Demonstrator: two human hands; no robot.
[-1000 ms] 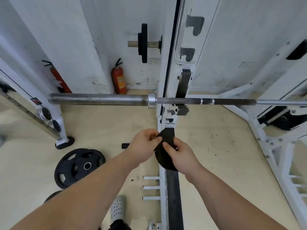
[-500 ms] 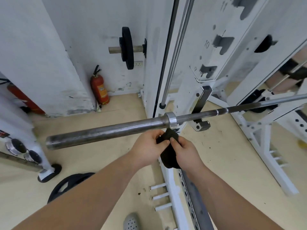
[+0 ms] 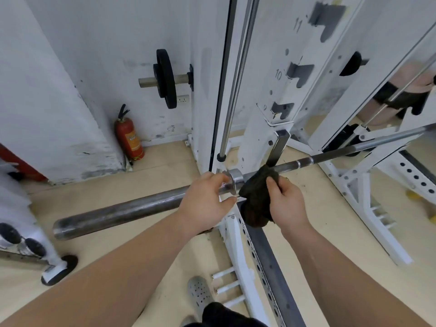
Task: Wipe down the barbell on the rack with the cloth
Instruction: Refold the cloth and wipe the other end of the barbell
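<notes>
Barbell (image 3: 141, 208) sits across the white power rack (image 3: 264, 138), sleeve end sticking out lower left, thinner shaft running up right past the upright toward the far side. Chrome collar (image 3: 234, 181) sits just left of the upright

Right hand (image 3: 286, 204) is clamped around a dark cloth (image 3: 256, 199), fingers curled over the top edge, thumb on the near side. Cloth is bunched and draped over the shaft right beside the collar, touching both; lower part hangs down below the bar in front of the rack's bottom rail

Left hand (image 3: 207, 199) is on the sleeve just left of the collar, fingers partly curled, index fingertip at the collar's edge, thumb below the bar. Loose half-open wrap, nothing else in it. Can't tell if the fingers bear on the steel or just rest near it

Around it: red fire extinguisher (image 3: 128, 138) upright in the corner by the wall, black weight plate (image 3: 166, 77) on a storage peg above it, chrome guide rod (image 3: 236, 79) running vertical beside the upright. Grey perforated clog (image 3: 200, 295) on the floor at the bottom edge. Pale wood-tone floor, scuffed near the rack base
</notes>
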